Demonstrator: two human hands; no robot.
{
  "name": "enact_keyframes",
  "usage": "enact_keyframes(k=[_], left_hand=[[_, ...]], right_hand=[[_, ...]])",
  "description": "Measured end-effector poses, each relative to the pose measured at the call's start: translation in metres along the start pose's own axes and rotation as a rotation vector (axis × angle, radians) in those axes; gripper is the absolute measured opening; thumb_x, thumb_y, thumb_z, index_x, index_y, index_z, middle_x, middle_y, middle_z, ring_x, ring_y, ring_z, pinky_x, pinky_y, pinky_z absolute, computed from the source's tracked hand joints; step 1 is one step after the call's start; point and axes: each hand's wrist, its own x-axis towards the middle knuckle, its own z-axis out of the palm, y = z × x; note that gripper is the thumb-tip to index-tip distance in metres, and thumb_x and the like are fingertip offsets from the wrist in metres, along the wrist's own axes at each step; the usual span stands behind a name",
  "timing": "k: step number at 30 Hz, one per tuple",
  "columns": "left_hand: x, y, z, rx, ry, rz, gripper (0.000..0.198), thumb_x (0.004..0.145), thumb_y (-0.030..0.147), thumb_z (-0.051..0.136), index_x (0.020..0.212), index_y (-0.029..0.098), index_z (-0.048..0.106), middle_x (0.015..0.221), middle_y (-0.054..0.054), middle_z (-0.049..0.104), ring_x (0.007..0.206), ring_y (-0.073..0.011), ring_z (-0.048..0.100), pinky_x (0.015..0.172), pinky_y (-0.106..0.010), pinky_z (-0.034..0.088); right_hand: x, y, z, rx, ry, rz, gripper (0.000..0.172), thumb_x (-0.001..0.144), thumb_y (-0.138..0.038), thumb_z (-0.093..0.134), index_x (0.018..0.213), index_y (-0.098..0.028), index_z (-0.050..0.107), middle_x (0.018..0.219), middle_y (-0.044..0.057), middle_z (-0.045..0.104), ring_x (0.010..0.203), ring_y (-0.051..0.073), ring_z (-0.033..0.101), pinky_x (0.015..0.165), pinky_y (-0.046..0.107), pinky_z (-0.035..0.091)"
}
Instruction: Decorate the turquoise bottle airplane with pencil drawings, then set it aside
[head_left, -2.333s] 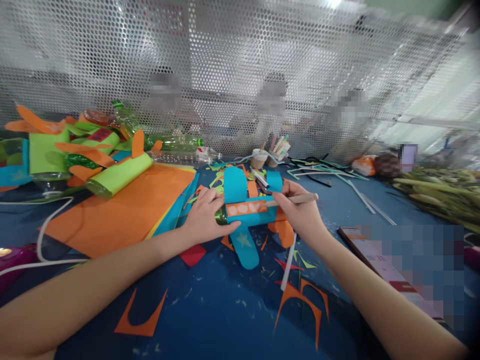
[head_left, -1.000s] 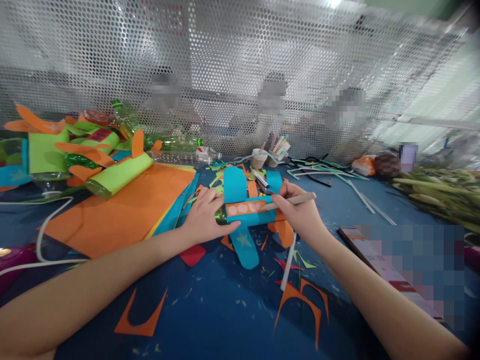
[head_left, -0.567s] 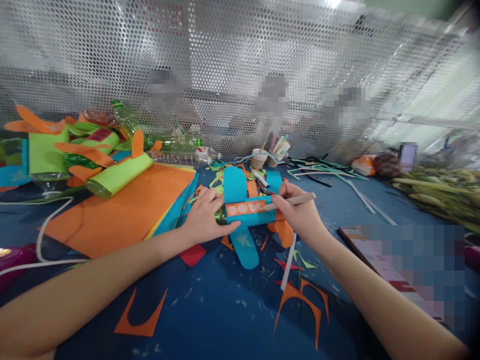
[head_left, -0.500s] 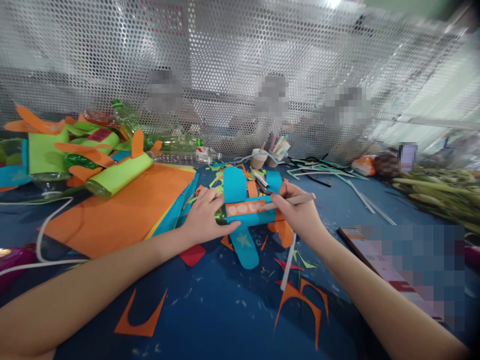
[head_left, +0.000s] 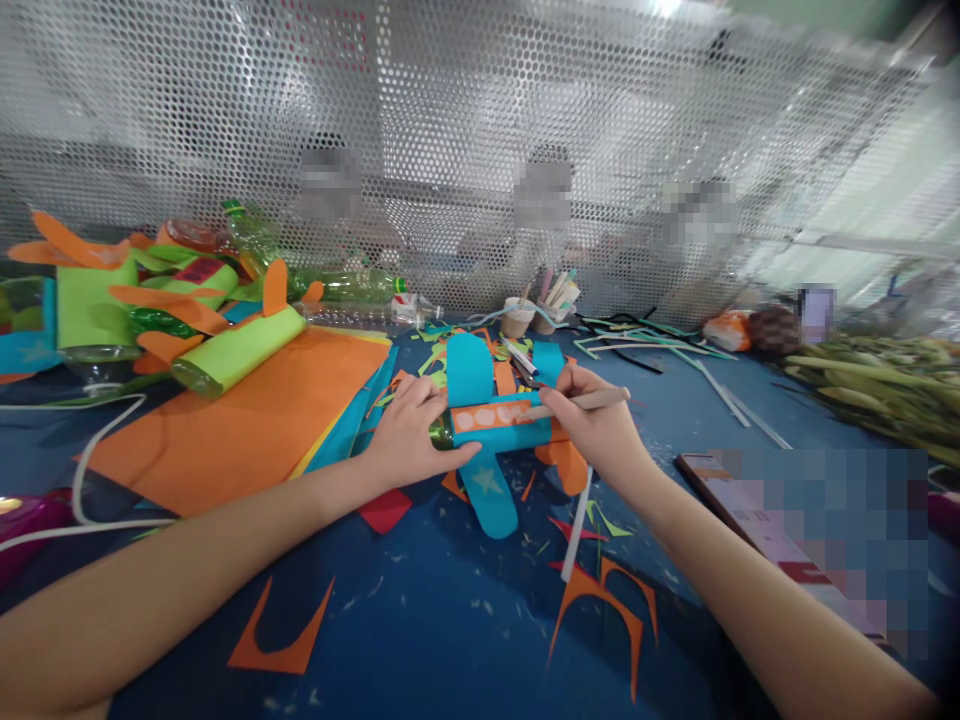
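A bottle wrapped in blue paper as a toy plane [head_left: 491, 430] lies on the blue table [head_left: 450, 620], with blue wings and an orange strip of pale dots along its side. My left hand [head_left: 412, 435] is closed round its left end, holding it down. My right hand [head_left: 600, 425] is closed on a thin wooden stick [head_left: 589, 400], whose tip rests on the right end of the orange strip.
Orange paper sheets [head_left: 240, 420] lie at the left, with green and orange bottle planes [head_left: 232, 350] behind them. Small cups of sticks [head_left: 536, 310] stand by a perforated metal screen [head_left: 480, 150], with people behind it. Paper scraps [head_left: 600, 600] litter the front. Green stalks [head_left: 877, 385] lie right.
My right hand and the stick have shifted very slightly left along the orange strip. My left hand and the plane have stayed put.
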Motion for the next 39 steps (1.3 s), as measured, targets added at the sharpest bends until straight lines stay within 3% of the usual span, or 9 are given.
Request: enact_keyframes(k=[39], left_hand=[[-0.0003, -0.0013, 0.0014, 0.009, 0.019, 0.024, 0.042, 0.074, 0.058, 0.062, 0.078, 0.017, 0.052, 0.083, -0.005, 0.044, 0.084, -0.0224, 0.044, 0.079, -0.041, 0.046]], right_hand=[[0.0008, 0.0012, -0.0027, -0.026, 0.019, -0.028, 0.021, 0.071, -0.022, 0.054, 0.058, -0.022, 0.038, 0.052, -0.006, 0.034, 0.05, 0.011, 0.031, 0.047, 0.026, 0.024]])
